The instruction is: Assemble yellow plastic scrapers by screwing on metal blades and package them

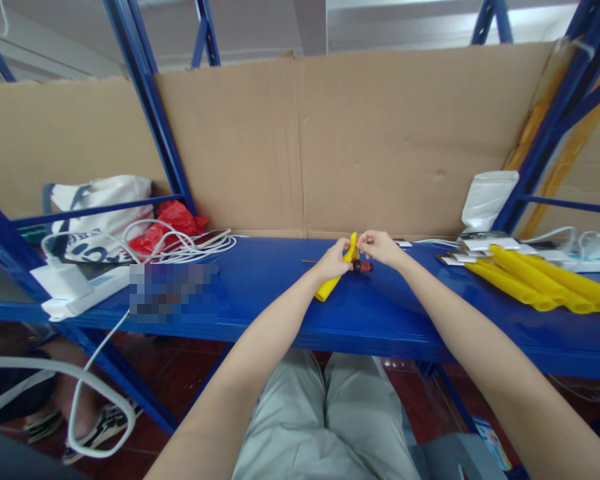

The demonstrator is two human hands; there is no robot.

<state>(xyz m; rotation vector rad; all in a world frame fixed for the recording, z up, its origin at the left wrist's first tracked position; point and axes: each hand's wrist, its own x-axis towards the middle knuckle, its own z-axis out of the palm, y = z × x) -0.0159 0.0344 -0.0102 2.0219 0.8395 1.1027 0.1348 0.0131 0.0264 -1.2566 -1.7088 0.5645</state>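
Observation:
My left hand [333, 261] is wrapped round a yellow plastic tube [327, 289]. One end of the tube points down toward the table's front edge, and a narrow yellow part sticks up above the fingers. Close beside that upper part, my right hand [381, 247] has its fingers pinched together; what they hold, if anything, is too small to make out. A screwdriver [364, 266] with a red and black handle lies on the blue table [270, 280] under my hands, its thin shaft pointing left and partly hidden by my left hand.
Several yellow tubes [545, 283] lie at right beside small white packets [485, 241]. At left are a power strip [97, 290], coiled white cable [200, 248], a red bag [173, 223] and a cloth bag [105, 210]. Cardboard [380, 147] stands behind. Another person's shoe [97, 427] shows below.

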